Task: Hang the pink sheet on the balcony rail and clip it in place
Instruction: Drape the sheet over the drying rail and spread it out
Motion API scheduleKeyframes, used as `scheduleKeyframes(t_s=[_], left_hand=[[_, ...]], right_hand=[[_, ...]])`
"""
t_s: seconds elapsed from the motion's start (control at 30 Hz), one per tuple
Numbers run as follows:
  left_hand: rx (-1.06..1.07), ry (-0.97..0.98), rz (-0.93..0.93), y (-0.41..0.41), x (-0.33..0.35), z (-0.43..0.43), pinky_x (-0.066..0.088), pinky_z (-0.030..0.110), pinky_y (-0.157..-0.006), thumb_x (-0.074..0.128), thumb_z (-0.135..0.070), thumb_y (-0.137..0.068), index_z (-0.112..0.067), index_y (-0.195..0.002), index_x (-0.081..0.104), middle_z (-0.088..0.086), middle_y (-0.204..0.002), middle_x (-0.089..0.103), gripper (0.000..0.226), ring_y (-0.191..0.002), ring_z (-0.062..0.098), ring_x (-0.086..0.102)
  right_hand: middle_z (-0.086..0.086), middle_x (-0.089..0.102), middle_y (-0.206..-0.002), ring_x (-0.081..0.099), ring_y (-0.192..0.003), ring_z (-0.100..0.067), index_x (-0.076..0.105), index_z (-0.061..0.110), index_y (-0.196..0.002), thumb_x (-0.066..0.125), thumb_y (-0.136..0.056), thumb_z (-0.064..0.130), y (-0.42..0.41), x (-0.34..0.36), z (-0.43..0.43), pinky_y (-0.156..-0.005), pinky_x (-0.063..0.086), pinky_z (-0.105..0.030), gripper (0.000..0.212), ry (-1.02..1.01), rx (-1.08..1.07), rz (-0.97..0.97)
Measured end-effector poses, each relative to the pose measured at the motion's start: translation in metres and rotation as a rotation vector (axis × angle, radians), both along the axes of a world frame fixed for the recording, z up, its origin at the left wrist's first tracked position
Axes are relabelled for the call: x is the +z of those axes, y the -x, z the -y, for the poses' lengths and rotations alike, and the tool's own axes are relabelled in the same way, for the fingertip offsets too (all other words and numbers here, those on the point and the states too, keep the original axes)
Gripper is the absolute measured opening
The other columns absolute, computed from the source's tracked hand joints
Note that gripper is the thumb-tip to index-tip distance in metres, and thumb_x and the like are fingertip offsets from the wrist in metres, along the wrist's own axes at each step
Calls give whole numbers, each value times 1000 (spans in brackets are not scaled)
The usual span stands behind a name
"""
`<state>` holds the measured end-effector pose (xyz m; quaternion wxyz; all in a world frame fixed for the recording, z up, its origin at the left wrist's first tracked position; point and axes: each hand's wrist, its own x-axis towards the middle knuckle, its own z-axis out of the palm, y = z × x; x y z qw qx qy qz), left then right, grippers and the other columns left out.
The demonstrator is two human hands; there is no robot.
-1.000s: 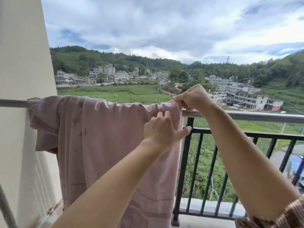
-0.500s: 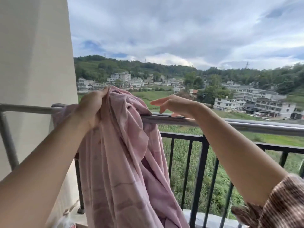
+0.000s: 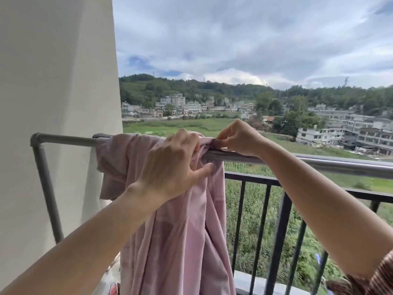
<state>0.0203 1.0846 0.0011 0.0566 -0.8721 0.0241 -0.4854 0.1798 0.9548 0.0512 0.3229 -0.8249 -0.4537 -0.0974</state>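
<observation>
The pink sheet (image 3: 180, 241) hangs bunched over the grey balcony rail (image 3: 319, 163) beside the wall (image 3: 53, 103), the left grip (image 3: 170, 167) curled round its gathered top and the right grip (image 3: 238, 138) pinching its edge on the rail.

Cream wall (image 3: 57, 81) taking up the left side. Grey-white clouds (image 3: 234, 39) covering the sky over a wooded ridge (image 3: 191, 88), with a pylon (image 3: 346, 80) standing on it at right. Pale multi-storey houses (image 3: 180, 105) sitting below the ridge, and more blocks (image 3: 340, 128) running along the right. Green field (image 3: 180, 125) lying in front, with dark trees (image 3: 297, 122) standing between the clusters. Tall crops (image 3: 251, 209) showing through black upright bars (image 3: 261, 220).
</observation>
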Motion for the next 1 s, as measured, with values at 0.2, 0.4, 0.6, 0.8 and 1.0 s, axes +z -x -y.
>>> scheduleKeyframes(t_s=[0.2,0.4,0.6,0.8,1.0], left_hand=[[63,317,-69,4,4,-35,50,27,-68,65,-22,-83,-20,-86,73,1,-81,73,9,-79,17,67],[-436,1252,-77,12,45,-72,50,19,-50,69,-26,-83,-23,-75,77,-2,-67,70,12,-55,11,61],[-259,1518,207,20,39,-144,40,11,-43,71,-27,-81,-15,-84,71,0,-66,59,12,-55,14,52],[-148,1462,132,7,14,-167,43,19,-56,65,-31,-86,-17,-69,68,7,-73,61,23,-64,19,52],[162,939,229,4,23,-150,42,30,-74,62,-23,-87,-13,-87,67,9,-89,64,11,-83,26,58]], right_hand=[[-9,71,-61,55,-36,-10,76,3,-72,63,-86,7,5,24,-8,-40,43,-17,19,-13,-68,25],[-20,70,-62,71,-58,-29,70,-2,-62,53,-77,-6,17,57,-60,-53,59,-39,23,-184,-80,122],[-15,73,-93,67,-73,-16,73,2,-97,65,-84,1,12,26,-97,-77,59,-34,15,53,128,-65],[-6,71,-96,68,-83,-13,69,15,-94,69,-83,9,-12,25,-83,-66,57,-23,13,308,95,-265],[-2,74,-97,70,-88,-13,72,17,-99,71,-81,11,-15,26,-63,-78,58,-27,19,250,208,-341]])
